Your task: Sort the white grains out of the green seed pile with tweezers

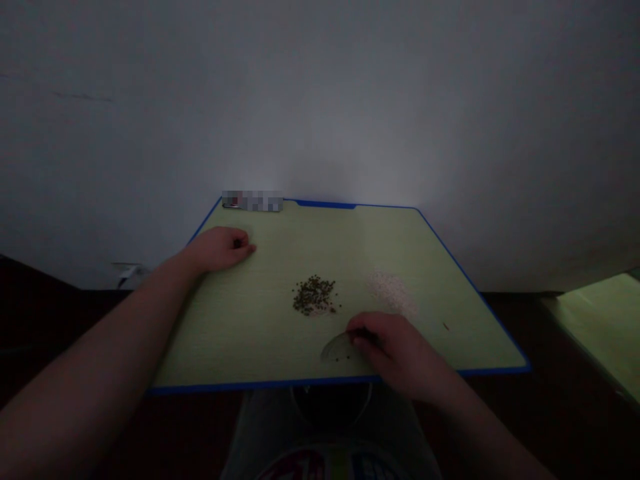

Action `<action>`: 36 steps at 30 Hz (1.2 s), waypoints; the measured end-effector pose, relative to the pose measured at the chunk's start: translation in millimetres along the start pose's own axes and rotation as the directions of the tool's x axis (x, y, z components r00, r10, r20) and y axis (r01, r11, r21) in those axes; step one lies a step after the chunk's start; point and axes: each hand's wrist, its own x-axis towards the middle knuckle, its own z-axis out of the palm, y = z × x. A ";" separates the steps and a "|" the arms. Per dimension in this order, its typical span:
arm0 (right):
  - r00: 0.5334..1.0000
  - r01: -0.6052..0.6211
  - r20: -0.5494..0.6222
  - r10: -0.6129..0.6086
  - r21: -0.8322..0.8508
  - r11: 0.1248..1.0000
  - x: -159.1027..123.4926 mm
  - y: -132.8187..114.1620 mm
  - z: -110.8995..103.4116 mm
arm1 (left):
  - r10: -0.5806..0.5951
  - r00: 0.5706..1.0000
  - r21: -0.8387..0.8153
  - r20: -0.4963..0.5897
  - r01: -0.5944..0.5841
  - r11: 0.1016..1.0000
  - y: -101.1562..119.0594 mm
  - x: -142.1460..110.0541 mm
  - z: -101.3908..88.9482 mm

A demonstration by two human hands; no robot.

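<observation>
My right hand (400, 350) grips a clear, curved-edged plastic piece like a protractor (336, 348), low over the near edge of the pale green board (280, 360). Two or so dark beans or seeds (343, 359) show by its curved rim. Further forward lies a loose heap of small dark beans or seeds (314, 295), with a few pale grains at its near side. A spread of pale, rice-like grains (391, 291) sits beyond my right hand. At the left of the board my left hand (223, 248) rests with its fingers loosely curled, and nothing shows in them.
The board has a blue rim (453, 261) and its far side is near a white wall (320, 100). A blurred-out item (253, 201) lies at the far left corner. A dark round container (331, 403) is below the near edge. A small brown sliver (445, 326) lies at right.
</observation>
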 end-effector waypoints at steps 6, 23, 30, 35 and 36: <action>0.989 -0.144 0.044 0.141 0.106 0.984 -6.0 1.8 -0.3 | -0.012 1.000 0.000 -0.003 0.012 1.000 -1.0 -0.1 2.1; 0.952 -0.102 -0.290 0.098 0.001 0.995 -36.3 11.5 6.2 | -0.005 1.000 -0.001 -0.012 0.005 1.000 2.0 -0.8 0.1; 0.901 -0.121 -0.430 0.057 -0.124 0.985 -23.1 21.5 4.8 | -0.017 1.000 -0.015 -0.002 0.017 1.000 2.8 -0.9 -0.5; 0.917 -0.134 -0.390 0.081 -0.111 0.985 -6.7 21.1 9.1 | -0.024 1.000 -0.021 -0.004 0.024 0.999 2.1 -1.1 -0.5; 0.921 -0.131 -0.382 0.082 -0.103 0.986 -5.1 20.2 10.3 | -0.025 1.000 -0.018 -0.003 0.025 1.000 1.9 -1.1 -0.3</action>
